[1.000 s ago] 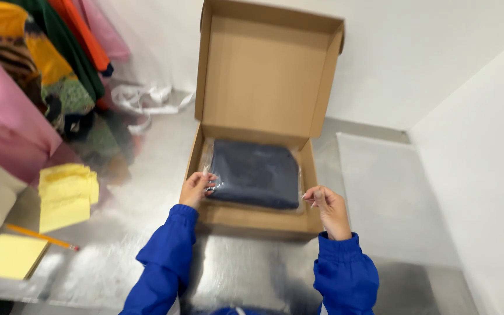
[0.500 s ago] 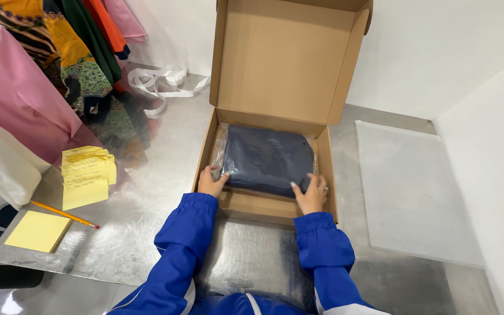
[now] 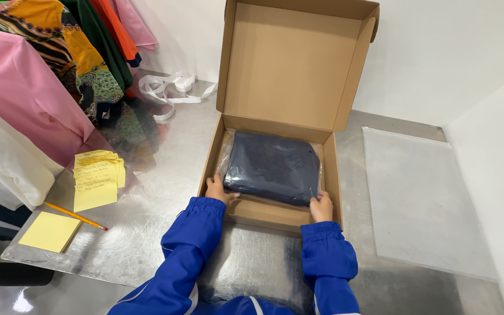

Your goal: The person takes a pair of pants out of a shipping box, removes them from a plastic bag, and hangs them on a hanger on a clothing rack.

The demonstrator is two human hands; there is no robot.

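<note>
— Across the whole lower frame, what carries everything?

— A shiny metal table (image 3: pixel 164 175). At upper left hang garments (image 3: pixel 36 87) in pink, orange, green and white, well apart from the work.

— And at centre?

— An open cardboard box (image 3: pixel 331 175), its lid (image 3: pixel 290 64) standing upright at the top of the frame. Lying flat inside is a dark navy folded garment in a clear bag (image 3: pixel 272 166). Its long axis runs left to right across the frame, tilted slightly down to the right; it fills most of the box floor, nearer the lid side, with a bare cardboard strip along the near edge.

— The hands?

— Both in blue sleeves. The left hand (image 3: pixel 218 189) sits at the package's lower left corner, fingers bent onto the plastic edge, by the box's left wall. The right hand (image 3: pixel 321 206) grips the lower right corner, fingers curled over the bag's edge.

— Smaller things?

— A clear plastic sheet (image 3: pixel 421 198) lies flat at right. White ribbon (image 3: pixel 170 90) is coiled at upper centre-left. At left lie yellow written notes (image 3: pixel 95 175), a blank yellow pad (image 3: pixel 49 231), and an orange pencil (image 3: pixel 76 216) between them.
</note>
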